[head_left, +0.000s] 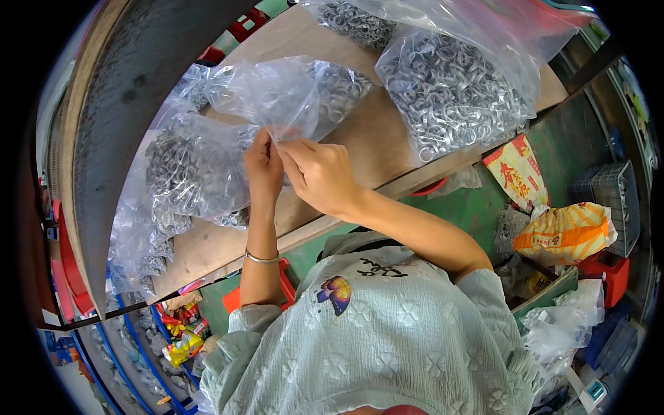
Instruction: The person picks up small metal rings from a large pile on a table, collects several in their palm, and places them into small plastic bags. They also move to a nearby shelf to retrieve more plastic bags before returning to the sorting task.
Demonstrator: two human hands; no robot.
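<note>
My left hand [265, 166] and my right hand [321, 174] meet over the wooden table. Both have their fingers pinched on the gathered edge of a clear plastic bag [266, 90]. That bag lies away from me, with silvery metal ring-like parts showing through its right end. A thin bracelet [261, 257] circles my left wrist. Beside my left hand sits another clear bag [197, 162] full of similar metal rings. To the right of my hands lies a large clear bag [456, 97] packed with shiny metal rings. My fingertips are partly hidden by the plastic.
More bags of metal parts [356, 24] lie at the far edge, and others line the left. A curved dark panel [128, 90] rises at the left. On the green floor at right are printed sacks [564, 234], a grey basket [626, 200] and a red bin [609, 273].
</note>
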